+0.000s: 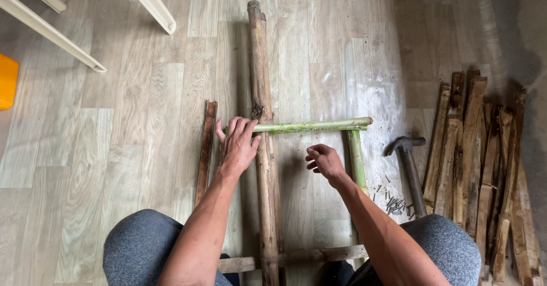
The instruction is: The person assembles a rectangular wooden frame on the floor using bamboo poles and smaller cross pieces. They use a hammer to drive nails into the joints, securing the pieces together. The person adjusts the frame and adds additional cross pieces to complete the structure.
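Wood floor: left hand (pixel 238 143) flat on green stick (pixel 310 126) (w/ brown pole (pixel 263 138)), right hand (pixel 323 160) curled, empty.

Left hand (pixel 238 142) flat, fingers spread, palm down; right hand (pixel 325 160) loosely curled, possibly pinching; both forearms extended.

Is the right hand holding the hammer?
No. The right hand hovers loosely curled above the floor near the brown pole, while the hammer lies untouched on the floor further right.
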